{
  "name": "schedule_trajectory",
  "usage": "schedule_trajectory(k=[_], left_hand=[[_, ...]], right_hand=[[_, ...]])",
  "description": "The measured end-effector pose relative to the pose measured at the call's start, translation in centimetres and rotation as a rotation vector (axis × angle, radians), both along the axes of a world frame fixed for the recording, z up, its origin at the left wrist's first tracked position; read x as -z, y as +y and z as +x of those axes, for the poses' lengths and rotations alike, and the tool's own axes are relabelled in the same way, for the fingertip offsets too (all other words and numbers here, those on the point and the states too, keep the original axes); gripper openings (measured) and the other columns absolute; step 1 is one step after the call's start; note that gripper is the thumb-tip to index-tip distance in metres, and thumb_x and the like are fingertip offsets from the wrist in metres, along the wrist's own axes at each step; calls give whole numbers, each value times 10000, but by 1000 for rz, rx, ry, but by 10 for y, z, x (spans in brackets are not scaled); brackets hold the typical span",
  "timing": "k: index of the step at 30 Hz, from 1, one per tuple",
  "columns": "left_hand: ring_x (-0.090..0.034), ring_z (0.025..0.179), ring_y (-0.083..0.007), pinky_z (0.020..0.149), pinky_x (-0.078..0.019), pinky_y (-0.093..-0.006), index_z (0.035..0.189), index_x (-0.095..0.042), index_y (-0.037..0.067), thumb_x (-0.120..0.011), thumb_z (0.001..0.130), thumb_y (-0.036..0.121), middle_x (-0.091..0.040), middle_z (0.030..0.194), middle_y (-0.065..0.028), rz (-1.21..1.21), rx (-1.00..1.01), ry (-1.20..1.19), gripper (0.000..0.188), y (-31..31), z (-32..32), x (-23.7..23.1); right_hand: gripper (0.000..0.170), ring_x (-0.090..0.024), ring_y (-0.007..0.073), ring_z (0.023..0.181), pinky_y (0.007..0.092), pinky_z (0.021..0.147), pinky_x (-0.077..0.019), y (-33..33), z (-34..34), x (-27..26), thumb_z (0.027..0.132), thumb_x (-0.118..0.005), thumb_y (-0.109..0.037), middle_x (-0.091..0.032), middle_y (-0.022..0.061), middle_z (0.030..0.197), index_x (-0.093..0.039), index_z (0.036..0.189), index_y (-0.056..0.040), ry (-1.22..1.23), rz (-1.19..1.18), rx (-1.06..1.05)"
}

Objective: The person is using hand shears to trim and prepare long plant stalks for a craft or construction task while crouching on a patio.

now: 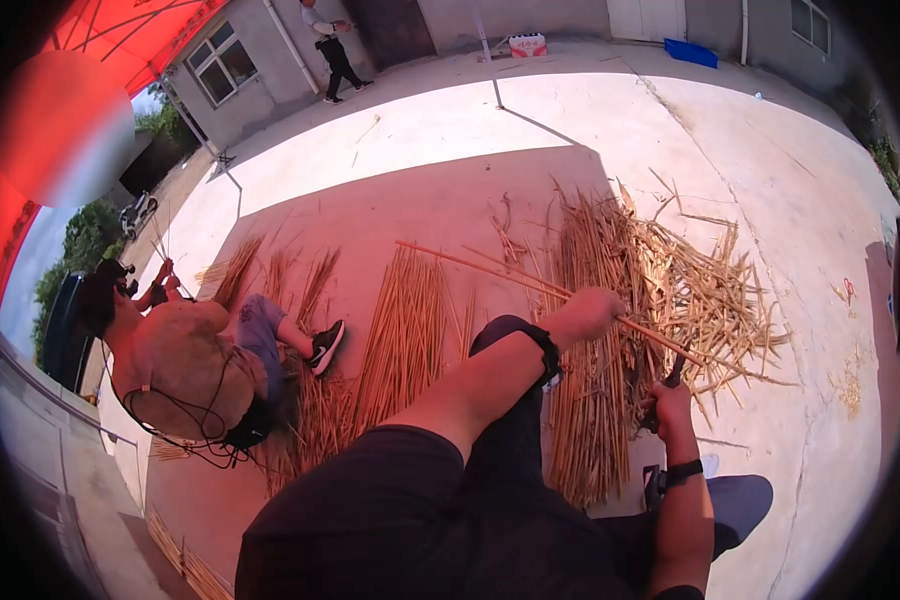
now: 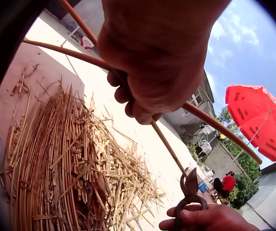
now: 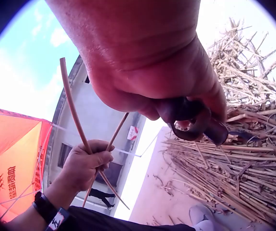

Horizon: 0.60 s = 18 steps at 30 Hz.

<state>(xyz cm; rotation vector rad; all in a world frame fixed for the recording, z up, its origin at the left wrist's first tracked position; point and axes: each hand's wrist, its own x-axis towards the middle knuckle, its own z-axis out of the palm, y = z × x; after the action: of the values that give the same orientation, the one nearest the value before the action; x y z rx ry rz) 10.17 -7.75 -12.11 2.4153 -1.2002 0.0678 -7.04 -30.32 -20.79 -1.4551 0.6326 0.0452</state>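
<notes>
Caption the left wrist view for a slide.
Left hand grips two slender stalks as the right hand holds shears near one's end; a stalk pile lies behind.

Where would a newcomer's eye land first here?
Probably the heap of dry stalks right of centre in the head view. Near it, the left hand grips two long stalks and the right hand holds shears. A red parasol stands out at right in the left wrist view.
</notes>
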Motion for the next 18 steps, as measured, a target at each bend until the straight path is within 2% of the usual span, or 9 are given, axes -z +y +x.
schedule_trajectory(k=[3, 7, 18], left_hand=[[-641, 836, -384, 710, -509, -482, 777, -654, 58, -674, 730, 83, -647, 835, -140, -31, 8, -24, 56, -1, 1, 4], [-642, 844, -384, 715, -512, -482, 789, -666, 65, -680, 733, 95, -650, 845, -137, -15, 12, 5, 65, 2, -1, 2], [-653, 902, -379, 765, -519, -495, 820, -679, 74, -653, 762, 109, -663, 880, -144, 23, 17, 37, 73, 2, -8, -4]], right_hand=[[62, -601, 184, 538, 331, 495, -512, -1, 0, 0, 908, -598, -73, -589, 49, 729, -540, 920, -56, -2, 12, -16], [111, -615, 202, 559, 353, 497, -528, -1, -2, -6, 940, -599, -115, -604, 66, 786, -525, 1001, -60, 35, 10, -45], [111, -614, 196, 568, 346, 510, -526, -5, -7, -2, 959, -614, -132, -604, 64, 783, -552, 1000, -50, 19, 51, -26]])
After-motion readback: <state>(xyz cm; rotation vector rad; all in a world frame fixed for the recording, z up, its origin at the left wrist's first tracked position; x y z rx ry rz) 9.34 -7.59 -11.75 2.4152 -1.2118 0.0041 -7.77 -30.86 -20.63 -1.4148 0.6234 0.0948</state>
